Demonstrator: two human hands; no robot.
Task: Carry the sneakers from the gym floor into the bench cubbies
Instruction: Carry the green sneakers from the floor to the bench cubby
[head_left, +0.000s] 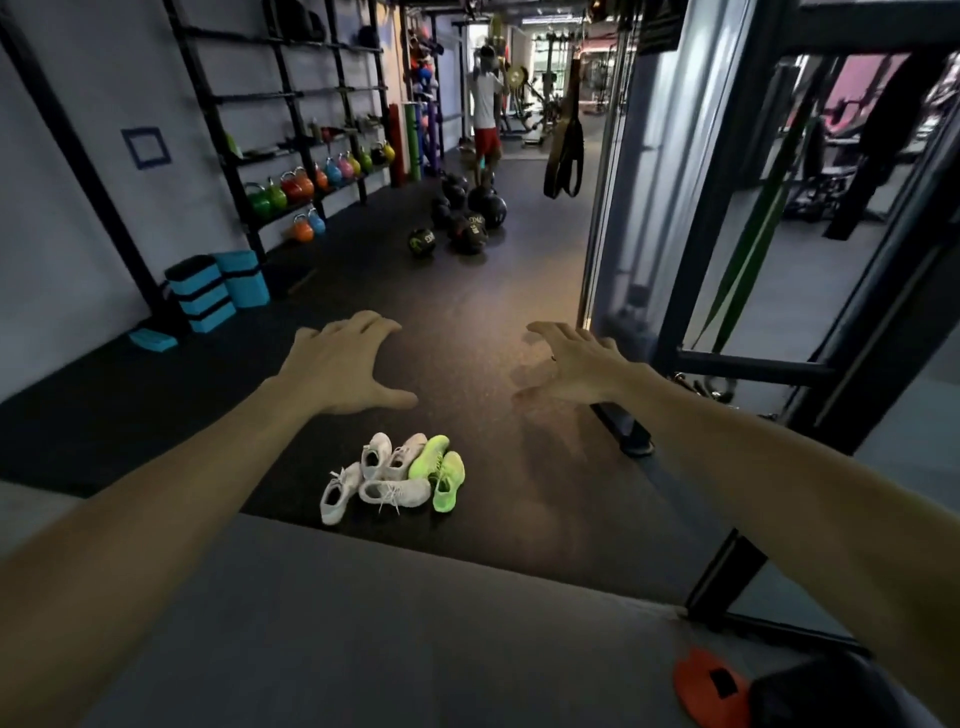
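Six sneakers lie in one heap on the gym floor: four white sneakers (385, 478) and two neon green sneakers (440, 474). Two bare hands reach out above them, the left hand (340, 361) and the right hand (574, 364). Farther off sit about seven black medicine balls (467, 218). One orange cone marker (709, 688) lies near the bottom edge.

Both forearms are bare from the lower corners of the frame up to the wrists, with no sleeve, watch or band showing on either. The left hand (340, 364) wears nothing. The right hand (574, 366) carries a small dark mark on one finger, perhaps a ring, too small to tell for sure.
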